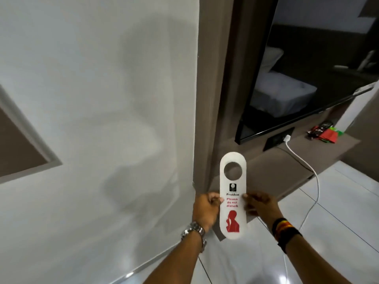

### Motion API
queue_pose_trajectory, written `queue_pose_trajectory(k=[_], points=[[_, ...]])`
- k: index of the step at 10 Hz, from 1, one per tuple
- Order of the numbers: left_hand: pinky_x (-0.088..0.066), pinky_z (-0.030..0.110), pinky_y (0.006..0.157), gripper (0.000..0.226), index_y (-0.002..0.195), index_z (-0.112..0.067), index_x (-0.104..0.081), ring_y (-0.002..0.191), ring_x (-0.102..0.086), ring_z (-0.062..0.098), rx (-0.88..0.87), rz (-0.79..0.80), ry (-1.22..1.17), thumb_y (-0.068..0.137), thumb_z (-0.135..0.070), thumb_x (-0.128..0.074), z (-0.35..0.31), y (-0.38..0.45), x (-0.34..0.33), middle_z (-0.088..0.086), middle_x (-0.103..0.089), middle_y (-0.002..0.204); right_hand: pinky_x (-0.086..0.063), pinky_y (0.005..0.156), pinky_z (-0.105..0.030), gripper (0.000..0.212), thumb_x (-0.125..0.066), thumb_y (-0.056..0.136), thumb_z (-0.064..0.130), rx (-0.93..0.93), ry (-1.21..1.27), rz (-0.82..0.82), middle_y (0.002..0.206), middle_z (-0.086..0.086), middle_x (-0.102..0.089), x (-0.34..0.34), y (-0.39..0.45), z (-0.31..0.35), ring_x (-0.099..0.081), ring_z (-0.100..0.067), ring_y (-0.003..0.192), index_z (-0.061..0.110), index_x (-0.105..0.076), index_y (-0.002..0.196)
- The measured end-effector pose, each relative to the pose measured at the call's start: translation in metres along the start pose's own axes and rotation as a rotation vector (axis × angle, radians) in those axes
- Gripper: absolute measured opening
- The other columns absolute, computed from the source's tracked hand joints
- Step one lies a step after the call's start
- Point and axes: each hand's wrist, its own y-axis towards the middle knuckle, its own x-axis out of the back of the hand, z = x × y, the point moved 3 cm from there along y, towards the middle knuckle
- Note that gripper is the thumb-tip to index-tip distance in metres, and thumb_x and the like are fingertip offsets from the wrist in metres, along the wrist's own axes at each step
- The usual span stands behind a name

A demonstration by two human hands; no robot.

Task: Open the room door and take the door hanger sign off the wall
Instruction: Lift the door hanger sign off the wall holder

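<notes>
I hold a white door hanger sign (233,199) upright in front of me, off the wall. It has a round hole near its top, red "Please do not disturb" lettering and a red figure below. My left hand (206,210) pinches its left edge at mid height. On the opposite edge, my right hand (259,206) pinches it at the same height. The white wall (98,111) fills the left of the view, ending at a brown corner panel (207,99).
A dark television (303,64) hangs on the brown panel to the right, above a low shelf (287,160). A white cable (307,173) runs from a socket down to the glossy tiled floor (338,212). Red and green packets (326,133) lie on the shelf.
</notes>
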Motion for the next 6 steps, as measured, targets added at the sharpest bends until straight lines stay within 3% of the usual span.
queue_pose_trajectory(k=[1, 2, 3, 4, 5, 6], points=[[-0.062, 0.026, 0.075, 0.014, 0.097, -0.018, -0.08, 0.088, -0.076, 0.016, 0.094, -0.05, 0.025, 0.096, -0.03, -0.072, 0.029, 0.018, -0.023, -0.003, -0.08, 0.105, -0.063, 0.073, -0.044, 0.011, -0.075, 0.092, 0.011, -0.11, -0.001, -0.025, 0.083, -0.02, -0.075, -0.004, 0.027, -0.038, -0.066, -0.028, 0.066, 0.001, -0.073, 0.098], [-0.062, 0.035, 0.085, 0.012, 0.101, -0.02, -0.079, 0.096, -0.075, 0.025, 0.172, -0.11, 0.056, 0.098, -0.024, -0.068, 0.042, 0.042, -0.033, 0.001, -0.079, 0.11, -0.06, 0.063, -0.036, 0.008, -0.077, 0.091, 0.011, -0.193, -0.02, -0.049, 0.077, -0.017, -0.075, -0.009, 0.059, -0.056, -0.062, -0.027, 0.06, 0.004, -0.075, 0.095], [-0.059, 0.029, 0.077, 0.016, 0.105, -0.02, -0.076, 0.097, -0.073, 0.028, 0.213, -0.121, 0.039, 0.101, -0.021, -0.061, 0.048, 0.061, -0.041, 0.005, -0.077, 0.114, -0.057, 0.056, -0.031, 0.005, -0.076, 0.091, 0.011, -0.249, -0.062, -0.066, 0.073, -0.015, -0.074, -0.014, 0.091, -0.069, -0.061, -0.027, 0.06, 0.007, -0.076, 0.093], [-0.043, 0.011, 0.059, 0.019, 0.113, -0.019, -0.074, 0.086, -0.066, 0.016, 0.197, -0.118, 0.089, 0.103, -0.023, -0.059, 0.053, 0.068, -0.044, 0.001, -0.075, 0.118, -0.052, 0.051, -0.028, 0.005, -0.075, 0.091, 0.01, -0.278, -0.103, -0.114, 0.068, -0.011, -0.073, -0.018, 0.115, -0.078, -0.06, -0.027, 0.057, 0.006, -0.075, 0.091], [-0.045, 0.007, 0.06, 0.019, 0.116, -0.024, -0.071, 0.076, -0.06, 0.008, 0.091, -0.088, 0.258, 0.103, -0.029, -0.058, 0.061, 0.07, -0.041, -0.003, -0.075, 0.116, -0.059, 0.067, -0.039, 0.012, -0.071, 0.094, 0.014, -0.272, -0.179, -0.116, 0.08, -0.015, -0.075, -0.023, 0.123, -0.084, -0.063, -0.03, 0.064, 0.003, -0.075, 0.098], [-0.06, 0.022, 0.082, 0.054, 0.118, -0.024, -0.069, 0.078, -0.066, 0.012, -0.13, -0.144, 0.543, 0.102, -0.062, -0.034, 0.056, 0.054, -0.028, -0.001, -0.077, 0.109, -0.061, 0.084, -0.047, 0.018, -0.061, 0.1, 0.03, 0.015, -0.504, -0.212, 0.098, -0.009, -0.077, -0.035, 0.097, -0.072, -0.07, -0.026, 0.081, 0.017, -0.073, 0.098]])
